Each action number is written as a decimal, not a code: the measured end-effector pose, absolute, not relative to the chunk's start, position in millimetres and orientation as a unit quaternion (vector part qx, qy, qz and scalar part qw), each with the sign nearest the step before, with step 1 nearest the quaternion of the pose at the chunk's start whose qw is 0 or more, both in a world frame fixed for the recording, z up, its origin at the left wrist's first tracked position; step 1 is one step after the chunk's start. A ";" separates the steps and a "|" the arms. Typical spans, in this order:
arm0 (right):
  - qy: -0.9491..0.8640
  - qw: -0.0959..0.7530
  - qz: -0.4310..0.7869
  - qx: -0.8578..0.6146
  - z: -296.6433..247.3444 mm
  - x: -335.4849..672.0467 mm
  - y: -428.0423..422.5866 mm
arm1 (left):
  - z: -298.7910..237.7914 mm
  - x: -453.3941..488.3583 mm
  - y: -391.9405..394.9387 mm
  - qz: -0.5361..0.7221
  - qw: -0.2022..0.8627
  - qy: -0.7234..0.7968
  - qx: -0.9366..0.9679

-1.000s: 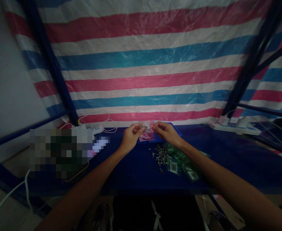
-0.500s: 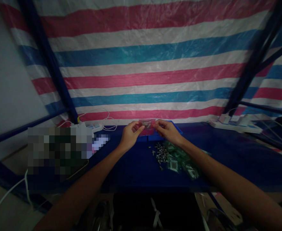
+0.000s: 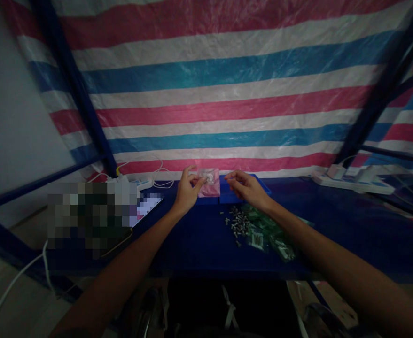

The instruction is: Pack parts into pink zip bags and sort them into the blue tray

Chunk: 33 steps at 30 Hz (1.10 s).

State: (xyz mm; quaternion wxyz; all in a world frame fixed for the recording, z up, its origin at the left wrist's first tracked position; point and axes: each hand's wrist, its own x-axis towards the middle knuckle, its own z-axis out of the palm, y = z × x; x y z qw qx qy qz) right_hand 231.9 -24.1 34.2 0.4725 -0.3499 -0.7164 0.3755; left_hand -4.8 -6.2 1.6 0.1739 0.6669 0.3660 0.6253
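My left hand (image 3: 188,188) is closed at the left edge of a small pink plastic bag (image 3: 211,188), pinching it between thumb and fingers. Some small light-coloured pieces, too blurred to name, show through the bag. To its right, my right hand (image 3: 246,188) is apart from the bag, its fingers loosely bent, slightly parted and holding nothing I can see. Below the hands, a heap of metal screws (image 3: 240,223) lies on the blue table (image 3: 192,244). Green plastic bags (image 3: 264,223) with contents lie beside the screws, partly under my right forearm.
Blue trays (image 3: 262,183) stand behind my hands, before a striped plastic sheet (image 3: 227,112). A phone with a lit screen (image 3: 145,209) lies at left beside a pixelated area. Power strips (image 3: 354,183) with cables sit at both sides, near blue metal posts (image 3: 371,89).
My right hand has let go of the pink bag and moved apart from it. My left hand still holds the bag, now tilted so it looks brighter.
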 end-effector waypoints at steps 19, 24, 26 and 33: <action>-0.731 0.458 0.358 -0.358 34.8 230.5 -25.1 | -6.5 -22.5 23.5 0.539 0.096 0.416 0.726; -0.729 0.459 0.364 -0.354 35.2 229.2 -26.5 | -10.8 -22.8 27.9 0.515 0.085 0.442 0.729; -0.729 0.460 0.363 -0.354 35.0 229.1 -26.3 | -12.8 -22.2 28.0 0.506 0.086 0.451 0.730; -0.732 0.458 0.358 -0.355 35.2 230.3 -26.4 | -16.4 -18.5 23.4 0.490 0.068 0.478 0.726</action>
